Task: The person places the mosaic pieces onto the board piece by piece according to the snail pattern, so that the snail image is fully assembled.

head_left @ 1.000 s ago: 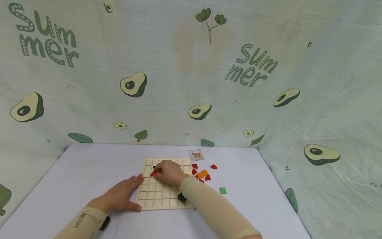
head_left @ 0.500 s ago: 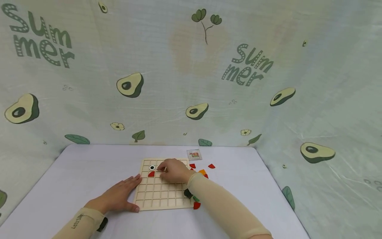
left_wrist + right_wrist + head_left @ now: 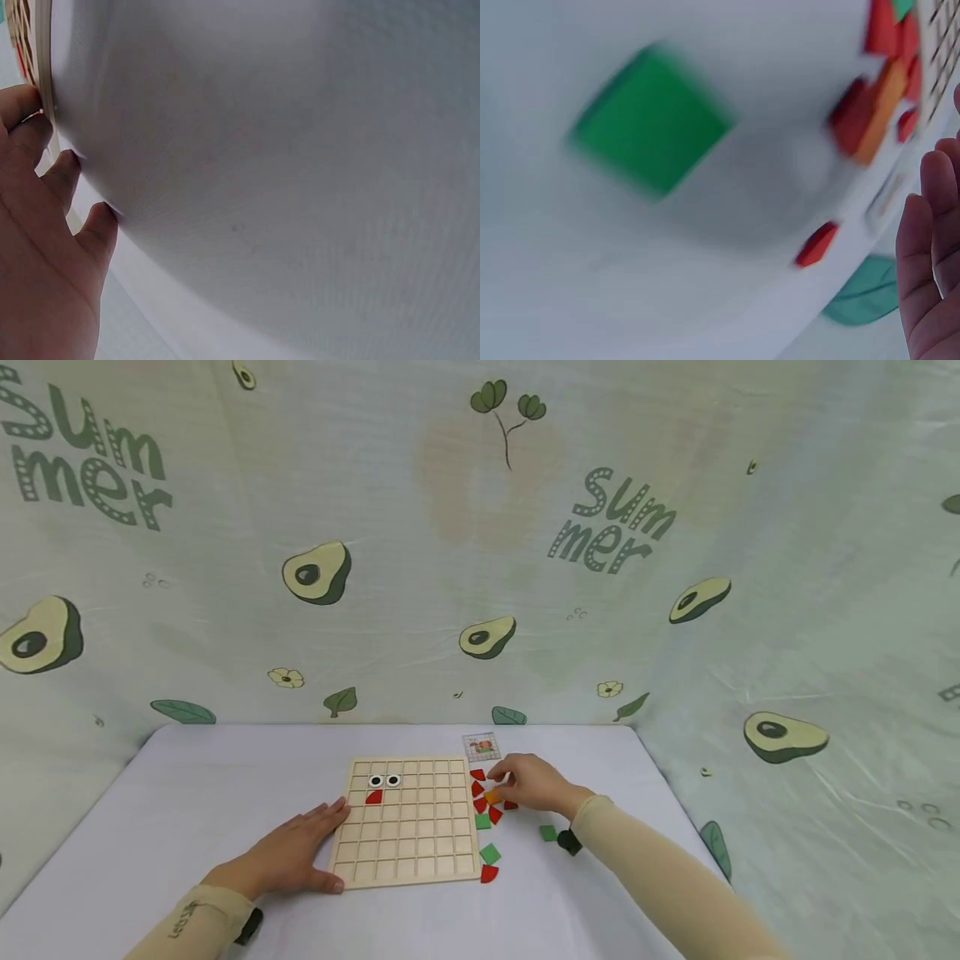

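The left hand (image 3: 281,852), thumb spread wide, is touching the grid board (image 3: 405,831); pushing carelessly could shift it. The right hand (image 3: 536,783), fingers loosely parted, is hovering by the orange piece (image 3: 492,797); hasty pinching might scatter neighbouring red pieces (image 3: 477,788).

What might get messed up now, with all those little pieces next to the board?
The right hand is right by the orange piece, with red pieces close around, so it might knock some away. The left hand rests at the left edge of the board; a push might slide the board into the red pieces by its other side. One green square lies beside the black device at the right wrist, which might bump it.
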A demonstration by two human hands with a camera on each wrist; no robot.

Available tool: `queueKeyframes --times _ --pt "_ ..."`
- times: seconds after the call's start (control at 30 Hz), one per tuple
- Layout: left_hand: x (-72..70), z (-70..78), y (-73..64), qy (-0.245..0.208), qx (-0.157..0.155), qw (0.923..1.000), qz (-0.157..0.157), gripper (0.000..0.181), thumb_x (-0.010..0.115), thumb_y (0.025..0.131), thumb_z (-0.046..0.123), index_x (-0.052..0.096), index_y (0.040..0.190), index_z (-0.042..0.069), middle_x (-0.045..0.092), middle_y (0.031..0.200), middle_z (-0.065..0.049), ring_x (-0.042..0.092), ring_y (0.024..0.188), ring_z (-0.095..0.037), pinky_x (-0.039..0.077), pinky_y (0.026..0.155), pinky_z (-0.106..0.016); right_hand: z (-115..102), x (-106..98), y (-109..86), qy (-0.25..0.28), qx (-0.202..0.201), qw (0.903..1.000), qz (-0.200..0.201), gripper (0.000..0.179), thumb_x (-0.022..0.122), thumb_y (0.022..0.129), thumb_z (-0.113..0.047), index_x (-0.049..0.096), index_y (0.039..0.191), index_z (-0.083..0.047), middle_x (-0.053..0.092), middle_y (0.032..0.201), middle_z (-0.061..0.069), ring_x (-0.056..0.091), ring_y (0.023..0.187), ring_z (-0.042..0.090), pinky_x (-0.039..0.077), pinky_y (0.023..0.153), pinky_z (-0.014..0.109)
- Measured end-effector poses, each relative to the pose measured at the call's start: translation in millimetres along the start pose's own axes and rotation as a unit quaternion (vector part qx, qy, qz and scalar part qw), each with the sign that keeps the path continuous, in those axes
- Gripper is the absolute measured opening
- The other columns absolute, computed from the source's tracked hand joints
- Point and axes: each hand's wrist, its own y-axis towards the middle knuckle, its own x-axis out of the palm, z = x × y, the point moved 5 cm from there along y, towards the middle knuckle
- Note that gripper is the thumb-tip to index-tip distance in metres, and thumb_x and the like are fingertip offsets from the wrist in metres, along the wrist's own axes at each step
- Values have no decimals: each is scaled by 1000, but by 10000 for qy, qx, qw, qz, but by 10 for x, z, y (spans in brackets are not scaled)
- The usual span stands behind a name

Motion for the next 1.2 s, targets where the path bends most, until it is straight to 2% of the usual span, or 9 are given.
queueKeyframes --times 0.13,0.27,0.4,0.6,0.77,0.9,1.1,1.2 --pt "3 3 -3 -10 -81 10000 -34 118 85 60 64 41 151 3 32 159 -14 29 143 -41 25 114 -61 279 -10 -155 -30 250 9997 55 25 76 89 -17 75 114 -14 65 97 -7 55 82 14 52 75 28" --pt "0 13 -10 36 -10 10000 -1 118 84 60 65 42 150 1 33 158 -16 31 142 -43 26 113 -62 414 42 -234 -21 283 9996 27 24 77 88 -18 75 112 -16 63 94 -8 54 81 14 52 74 28" --pt "1 14 -17 15 -6 10000 5 118 84 61 65 42 150 1 33 158 -16 30 142 -43 26 113 -62 422 89 -256 -9 228 9997 63 24 78 87 -18 75 111 -17 63 96 -7 54 80 13 52 72 27" --pt "-22 47 -26 -41 112 9999 40 118 83 60 65 42 149 -1 34 157 -18 32 140 -45 28 111 -64 385 128 -261 -324 173 9993 49 23 80 86 -22 75 109 -19 63 101 -9 53 81 11 51 72 25" --pt "-42 67 -32 -32 80 10000 25 118 83 61 66 42 149 0 34 158 -17 32 141 -45 27 112 -64 381 125 -272 -718 45 9974 84 17 79 88 -24 75 104 -21 62 95 -11 52 79 9 50 71 24" --pt "-44 64 -28 12 78 10000 22 118 83 60 66 42 149 0 34 158 -17 32 141 -44 27 112 -64 380 106 -291 -806 24 9967 137 14 79 87 -24 75 100 -21 63 92 -12 52 77 9 51 72 26" --pt "-39 63 -26 -16 74 10000 30 118 83 60 66 42 149 0 34 158 -17 32 141 -44 27 112 -64 398 119 -318 -804 46 9966 171 17 80 86 -26 75 102 -21 64 91 -14 54 80 9 55 82 31" --pt "-35 60 -25 -25 64 10000 41 118 84 60 65 42 149 0 34 157 -17 32 141 -44 27 112 -64 409 124 -335 -915 18 9956 186 23 80 86 -32 74 105 -21 61 88 -14 53 79 8 55 78 29"
